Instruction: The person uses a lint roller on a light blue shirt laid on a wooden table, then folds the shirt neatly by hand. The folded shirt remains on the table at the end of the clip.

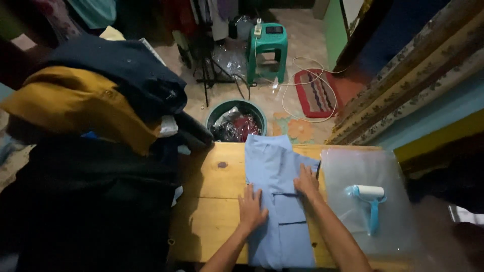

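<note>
your left hand (252, 207) and right hand (306, 182) lie flat, grip released, on the folded light blue cotton shirt (276, 201) mid wooden counter (212, 201); bare wood left, a blue-handled lint roller (370, 199) right.

light-blue garment (277, 201), seemingly folded, flat on table (212, 201)

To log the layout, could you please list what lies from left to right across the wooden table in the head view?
Dark clothes pile → left hand → light blue garment → right hand → clear plastic bags → blue lint roller.
</note>
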